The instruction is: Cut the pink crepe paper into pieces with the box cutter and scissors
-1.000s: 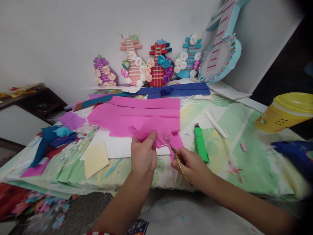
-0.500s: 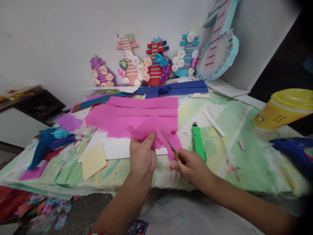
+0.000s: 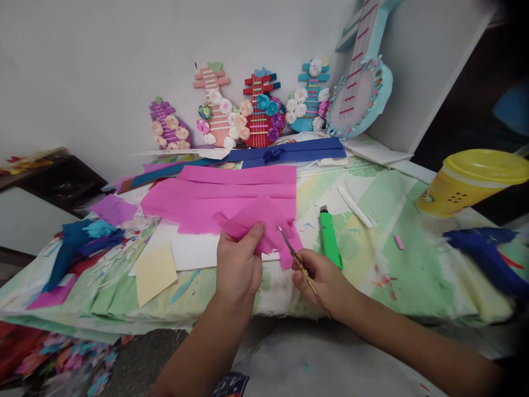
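My left hand [image 3: 239, 259] pinches a small piece of pink crepe paper [image 3: 258, 215] between thumb and fingers. In my right hand [image 3: 324, 275] is a pair of scissors [image 3: 300, 262] with gold handles, its slim blades pointing up and left against the right side of that piece. Beneath and behind it lies a larger sheet of pink crepe paper [image 3: 243, 176] with long folds, partly over a white board [image 3: 198, 251]. A green utility knife [image 3: 330, 237] lies just right of the scissors.
Right of me are a yellow lidded cup [image 3: 467, 187] and a blue glue gun [image 3: 487, 259]. Paper scraps [image 3: 88, 237] and a cream square [image 3: 157, 273] lie left. Decorated paper guitars [image 3: 262, 110] lean on the wall behind blue crepe paper [image 3: 297, 150].
The view has shifted slightly, moving the background a little leftward. The scissors have turned a bit, their blades now looking closed together at the paper. My left hand keeps its pinch.
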A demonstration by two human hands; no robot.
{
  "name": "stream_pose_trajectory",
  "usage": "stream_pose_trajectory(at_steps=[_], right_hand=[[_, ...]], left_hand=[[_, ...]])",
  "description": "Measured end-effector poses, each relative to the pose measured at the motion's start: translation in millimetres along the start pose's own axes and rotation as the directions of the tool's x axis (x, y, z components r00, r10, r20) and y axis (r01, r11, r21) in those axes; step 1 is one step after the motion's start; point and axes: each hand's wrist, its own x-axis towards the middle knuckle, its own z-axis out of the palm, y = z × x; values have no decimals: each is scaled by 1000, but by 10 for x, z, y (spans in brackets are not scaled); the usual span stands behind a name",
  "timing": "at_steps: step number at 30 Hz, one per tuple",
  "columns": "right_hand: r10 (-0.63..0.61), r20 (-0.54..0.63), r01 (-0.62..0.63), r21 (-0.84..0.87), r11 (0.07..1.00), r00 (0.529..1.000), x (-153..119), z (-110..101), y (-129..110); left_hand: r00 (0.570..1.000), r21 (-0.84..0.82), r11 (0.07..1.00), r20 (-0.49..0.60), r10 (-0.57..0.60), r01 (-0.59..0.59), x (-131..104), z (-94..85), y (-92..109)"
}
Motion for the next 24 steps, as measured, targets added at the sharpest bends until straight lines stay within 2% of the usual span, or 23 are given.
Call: stream_pose_trajectory(at_steps=[4, 10, 16, 24], right_hand=[[-8, -14, 8, 8, 1000, 1000, -15, -27, -11], [-7, -65, 10, 48, 999, 998, -14, -43, -9], [-16, -128, 39, 179, 983, 992, -37, -58, 12], [-35, -161, 69, 213, 975, 986, -62, -86, 9]], left_hand=[[1000, 1, 1000, 12, -24, 24, -58, 30, -17], [980, 89, 992, 167, -109, 95, -118, 83, -47], [977, 132, 987, 185, -110, 86, -132, 148, -33], [974, 217, 975, 206, -94, 49, -163, 212, -45]])
